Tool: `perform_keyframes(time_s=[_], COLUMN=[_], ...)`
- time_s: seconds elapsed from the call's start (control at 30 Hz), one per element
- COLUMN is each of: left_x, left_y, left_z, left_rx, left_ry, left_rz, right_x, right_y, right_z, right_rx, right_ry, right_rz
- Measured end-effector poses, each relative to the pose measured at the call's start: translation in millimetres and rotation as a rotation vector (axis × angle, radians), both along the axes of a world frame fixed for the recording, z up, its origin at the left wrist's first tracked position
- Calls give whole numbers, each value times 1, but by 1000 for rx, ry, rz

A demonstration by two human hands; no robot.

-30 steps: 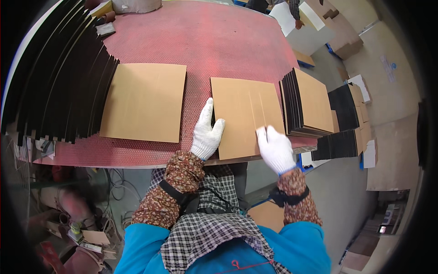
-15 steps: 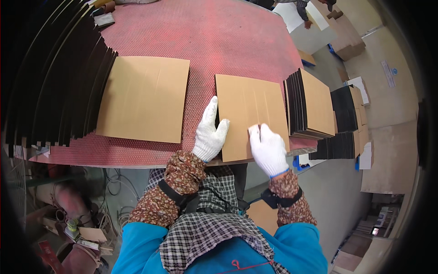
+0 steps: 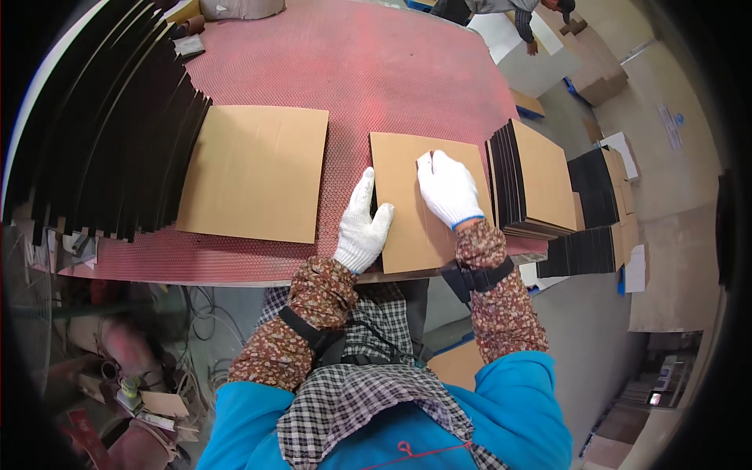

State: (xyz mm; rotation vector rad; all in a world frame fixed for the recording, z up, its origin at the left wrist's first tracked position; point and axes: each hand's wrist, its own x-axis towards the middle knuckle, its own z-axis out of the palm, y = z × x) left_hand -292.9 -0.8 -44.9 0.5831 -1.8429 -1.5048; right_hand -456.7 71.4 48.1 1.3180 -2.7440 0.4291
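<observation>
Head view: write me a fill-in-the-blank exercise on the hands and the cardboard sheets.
1. Both hands wear ____ gloves.
2. The right hand lies flat on the smaller cardboard sheet, while the left hand rests at that sheet's ____ edge.
3. The larger cardboard sheet lies on the ____ table, touched by neither hand.

Missing words: white; left; red

two gloved hands (image 3: 364,227), two flat cardboard sheets (image 3: 254,172), one red table (image 3: 368,70)
</observation>
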Motion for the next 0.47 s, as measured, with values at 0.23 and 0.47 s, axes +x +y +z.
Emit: perform_keyframes(time_s=[0.23,0.47], left_x=[-5,-5], left_y=[-5,-5], left_z=[4,1], left_rx=[61,52], left_ry=[60,41], left_rz=[-30,-44], right_x=[63,96], right_y=[57,130], right_z=[28,38], right_rx=[182,89], right_ry=[-123,-313], right_rz=[-105,-78])
